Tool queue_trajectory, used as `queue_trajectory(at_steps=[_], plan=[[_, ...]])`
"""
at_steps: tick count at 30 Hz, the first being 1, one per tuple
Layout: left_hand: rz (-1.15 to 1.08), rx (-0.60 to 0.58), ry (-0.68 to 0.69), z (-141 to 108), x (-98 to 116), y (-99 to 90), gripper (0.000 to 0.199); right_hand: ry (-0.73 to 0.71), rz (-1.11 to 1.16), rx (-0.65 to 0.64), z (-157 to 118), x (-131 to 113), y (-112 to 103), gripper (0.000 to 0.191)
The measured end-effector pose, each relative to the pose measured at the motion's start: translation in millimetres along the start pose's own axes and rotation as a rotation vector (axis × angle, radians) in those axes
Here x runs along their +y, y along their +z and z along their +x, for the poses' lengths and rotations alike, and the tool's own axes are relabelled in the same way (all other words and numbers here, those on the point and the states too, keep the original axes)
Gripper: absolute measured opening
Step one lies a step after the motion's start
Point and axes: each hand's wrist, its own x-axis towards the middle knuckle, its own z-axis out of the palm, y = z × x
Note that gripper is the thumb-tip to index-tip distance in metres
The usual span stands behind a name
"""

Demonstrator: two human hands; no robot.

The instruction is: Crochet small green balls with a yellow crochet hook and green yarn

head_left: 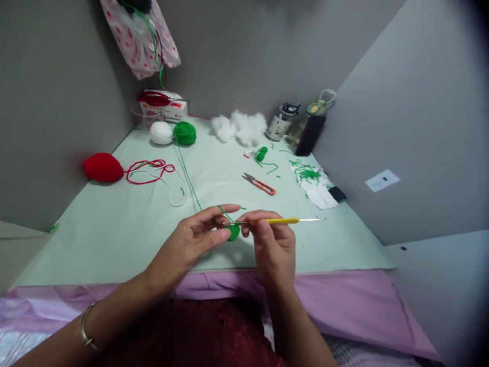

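Near the table's front edge, my left hand [193,235] pinches a small round piece of green crochet work [233,233] between thumb and fingers. A strand of green yarn [190,181] runs from the green yarn ball [185,133] at the back to this hand and over its raised index finger. My right hand [274,244] is closed around a crochet hook [282,221] with a yellow handle and metal ends. The hook lies level, and its left tip meets the top edge of the green piece. Fingers partly hide where the tip enters the stitches.
Orange thread snips [259,184] lie beyond my hands. A red yarn ball [103,167] and a white one [161,133] sit left. White stuffing [240,127], a jar [281,122], a bottle [319,109] and a dark phone-like slab [310,135] stand behind. Green scraps [308,175] lie right.
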Motion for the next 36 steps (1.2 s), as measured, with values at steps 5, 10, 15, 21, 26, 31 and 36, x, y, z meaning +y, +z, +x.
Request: queue_trajectory(at_steps=[5,10,15,21,26,31,36], plan=[[0.016,0.03,0.034,-1,3,-4.5,0.036,0.083,0.099,-0.038,3,-3,-3,0.021],[0.162,0.074,0.101,-2,2,-3.2,0.035,-0.096,-0.151,-0.076,-3,-11,-5,0.021],[0.123,0.148,0.112,-3,1,4.7,0.051,-0.556,-0.705,-0.209,-15,-12,-6,0.034],[-0.332,-0.018,-0.201,3,3,2.1,0.05,-0.427,-0.456,-0.031,-12,-8,-6,0.027],[-0.184,-0.016,-0.053,1,2,0.6,0.042,-0.175,-0.141,-0.047,-2,-9,-2,0.019],[-0.029,0.122,0.065,-1,-5,6.4,0.047,-0.328,-0.422,-0.074,-11,-4,0,0.027],[-0.35,-0.005,-0.186,4,-1,6.3,0.044,-0.52,-0.594,-0.08,-16,-3,-5,0.038]])
